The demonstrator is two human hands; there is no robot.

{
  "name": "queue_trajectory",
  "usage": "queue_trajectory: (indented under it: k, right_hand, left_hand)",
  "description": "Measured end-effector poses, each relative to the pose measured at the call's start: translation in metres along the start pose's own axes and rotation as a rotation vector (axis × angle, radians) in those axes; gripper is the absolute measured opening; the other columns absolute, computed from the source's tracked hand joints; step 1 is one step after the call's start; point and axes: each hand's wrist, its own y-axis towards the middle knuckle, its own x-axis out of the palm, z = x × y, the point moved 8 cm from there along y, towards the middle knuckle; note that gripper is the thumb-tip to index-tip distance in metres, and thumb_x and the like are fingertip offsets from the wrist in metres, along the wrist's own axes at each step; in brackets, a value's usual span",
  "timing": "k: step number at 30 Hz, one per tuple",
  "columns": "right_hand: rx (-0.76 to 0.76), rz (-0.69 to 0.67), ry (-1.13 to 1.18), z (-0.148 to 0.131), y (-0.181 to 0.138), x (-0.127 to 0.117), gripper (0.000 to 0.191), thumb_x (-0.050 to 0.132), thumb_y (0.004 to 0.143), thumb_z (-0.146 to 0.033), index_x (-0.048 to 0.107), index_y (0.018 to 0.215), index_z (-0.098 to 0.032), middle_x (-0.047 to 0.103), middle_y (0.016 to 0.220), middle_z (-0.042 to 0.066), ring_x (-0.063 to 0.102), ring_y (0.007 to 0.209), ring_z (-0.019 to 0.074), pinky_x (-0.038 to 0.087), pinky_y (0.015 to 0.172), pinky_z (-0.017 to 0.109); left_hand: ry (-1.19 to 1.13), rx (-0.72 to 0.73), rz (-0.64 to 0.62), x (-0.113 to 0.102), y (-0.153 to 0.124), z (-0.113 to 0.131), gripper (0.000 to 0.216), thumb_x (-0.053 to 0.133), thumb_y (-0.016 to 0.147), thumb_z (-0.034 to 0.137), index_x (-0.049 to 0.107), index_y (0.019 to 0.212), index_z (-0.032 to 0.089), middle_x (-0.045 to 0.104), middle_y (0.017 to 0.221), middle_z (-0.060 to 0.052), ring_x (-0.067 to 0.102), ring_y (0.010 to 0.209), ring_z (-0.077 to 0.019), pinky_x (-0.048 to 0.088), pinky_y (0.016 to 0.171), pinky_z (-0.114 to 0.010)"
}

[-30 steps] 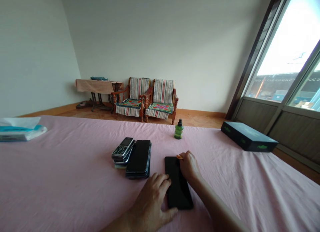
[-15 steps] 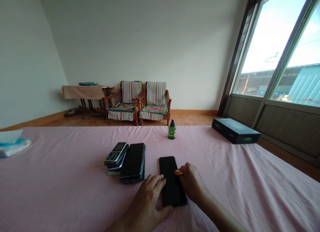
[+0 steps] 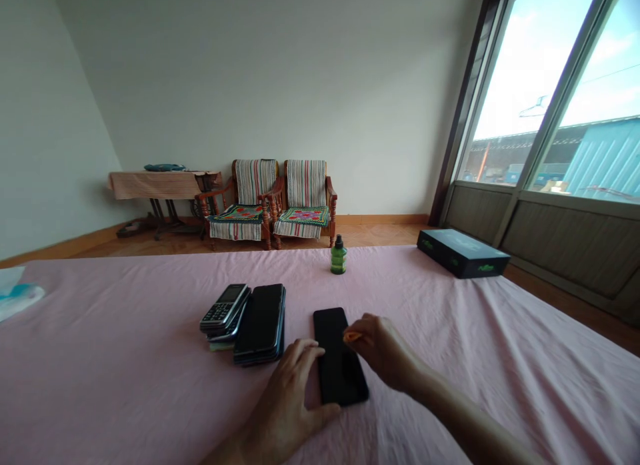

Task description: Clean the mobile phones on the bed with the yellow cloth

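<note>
A black smartphone [image 3: 336, 358] lies face up on the pink cloth [image 3: 125, 358] in front of me. My left hand [image 3: 287, 398] rests flat on the cloth along the phone's left edge, with the thumb at its near corner. My right hand [image 3: 381, 348] hovers over the phone's right side, its fingers pinched on a small orange piece [image 3: 353, 336]. To the left sit a stack of black smartphones [image 3: 261, 323] and a pile of keypad phones [image 3: 224, 308].
A small green bottle [image 3: 339, 255] stands at the far edge of the cloth. A dark flat box [image 3: 463, 252] lies at the far right. A tissue pack [image 3: 15, 295] is at the left edge. Two striped armchairs [image 3: 270, 201] and a side table stand by the far wall.
My right hand with the orange piece has drawn back along the phone's right side from its top corner toward the middle. The camera has lifted and turned somewhat to the right.
</note>
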Motion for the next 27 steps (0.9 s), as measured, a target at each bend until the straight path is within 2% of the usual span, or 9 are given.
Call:
queue_trajectory:
  k: [4, 7, 10, 14, 19, 21, 24, 25, 27]
  right_hand:
    - [-0.02, 0.044, 0.004, 0.011, 0.042, 0.01, 0.015, 0.054, 0.079, -0.007, 0.067, 0.077, -0.015, 0.061, 0.076, 0.003, 0.057, 0.07, 0.0138, 0.039, 0.066, 0.023]
    - [-0.054, 0.05, 0.029, 0.018, 0.054, 0.019, 0.02, 0.05, 0.078, -0.002, 0.066, 0.076, -0.014, 0.059, 0.079, 0.003, 0.056, 0.072, 0.0129, 0.039, 0.068, 0.022]
    - [-0.1, 0.019, 0.067, 0.015, 0.046, 0.024, 0.023, 0.048, 0.076, 0.001, 0.065, 0.074, -0.014, 0.057, 0.08, 0.003, 0.056, 0.073, 0.0121, 0.04, 0.069, 0.021]
    - [-0.168, -0.076, 0.112, -0.003, 0.016, 0.026, 0.026, 0.049, 0.07, 0.005, 0.065, 0.072, -0.016, 0.057, 0.08, 0.001, 0.056, 0.072, 0.0102, 0.04, 0.066, 0.017]
    - [-0.242, -0.298, 0.186, -0.018, -0.005, 0.036, 0.033, 0.047, 0.064, 0.006, 0.067, 0.078, -0.017, 0.056, 0.083, 0.0, 0.055, 0.068, 0.0088, 0.04, 0.061, 0.016]
    - [-0.218, -0.243, 0.177, -0.011, 0.003, 0.033, 0.03, 0.047, 0.068, 0.005, 0.066, 0.077, -0.016, 0.056, 0.082, 0.0, 0.055, 0.068, 0.0091, 0.041, 0.063, 0.017]
    - [-0.14, -0.082, 0.134, 0.005, 0.017, 0.023, 0.027, 0.045, 0.074, 0.003, 0.065, 0.076, -0.015, 0.055, 0.081, 0.002, 0.055, 0.071, 0.0106, 0.041, 0.066, 0.02]
    - [-0.125, -0.061, 0.126, 0.007, 0.019, 0.02, 0.027, 0.045, 0.073, 0.003, 0.065, 0.075, -0.015, 0.055, 0.08, 0.002, 0.055, 0.071, 0.0108, 0.041, 0.066, 0.02]
    - [-0.14, -0.114, 0.134, 0.005, 0.018, 0.019, 0.029, 0.046, 0.07, 0.005, 0.066, 0.073, -0.015, 0.056, 0.08, 0.002, 0.056, 0.07, 0.0104, 0.041, 0.065, 0.019]
  left_hand:
    - [-0.021, -0.022, -0.009, -0.002, 0.0, 0.001, 0.057, 0.076, 0.062, 0.019, 0.056, 0.115, 0.02, 0.054, 0.119, -0.008, 0.051, 0.114, -0.0274, 0.041, 0.101, -0.042]
    - [-0.023, -0.019, -0.03, -0.003, 0.002, 0.002, 0.056, 0.075, 0.06, 0.016, 0.056, 0.113, 0.021, 0.054, 0.12, -0.008, 0.05, 0.116, -0.0283, 0.04, 0.102, -0.043]
    - [0.0, -0.038, -0.051, -0.002, 0.005, 0.0, 0.057, 0.073, 0.057, 0.012, 0.057, 0.111, 0.019, 0.053, 0.121, -0.009, 0.049, 0.117, -0.0294, 0.039, 0.103, -0.045]
    - [0.022, -0.059, -0.074, 0.001, 0.006, -0.004, 0.058, 0.071, 0.056, 0.009, 0.057, 0.112, 0.017, 0.053, 0.122, -0.011, 0.048, 0.118, -0.0296, 0.039, 0.103, -0.044]
    - [0.022, -0.068, -0.08, 0.002, 0.004, -0.008, 0.06, 0.072, 0.055, 0.009, 0.056, 0.112, 0.018, 0.054, 0.124, -0.012, 0.049, 0.117, -0.0303, 0.04, 0.102, -0.045]
    - [0.024, -0.066, -0.071, 0.002, 0.004, -0.009, 0.059, 0.073, 0.056, 0.011, 0.057, 0.112, 0.018, 0.054, 0.123, -0.012, 0.05, 0.117, -0.0304, 0.041, 0.102, -0.046]
    - [0.022, -0.046, -0.048, 0.001, 0.004, -0.008, 0.056, 0.074, 0.058, 0.014, 0.057, 0.111, 0.019, 0.054, 0.123, -0.01, 0.05, 0.117, -0.0303, 0.041, 0.102, -0.046]
    - [0.017, -0.04, -0.044, 0.001, 0.004, -0.008, 0.056, 0.075, 0.059, 0.015, 0.058, 0.111, 0.02, 0.054, 0.123, -0.01, 0.05, 0.117, -0.0304, 0.04, 0.102, -0.047]
    - [0.004, -0.044, -0.049, 0.0, 0.004, -0.007, 0.056, 0.075, 0.059, 0.015, 0.058, 0.111, 0.021, 0.054, 0.123, -0.009, 0.05, 0.117, -0.0306, 0.041, 0.102, -0.047]
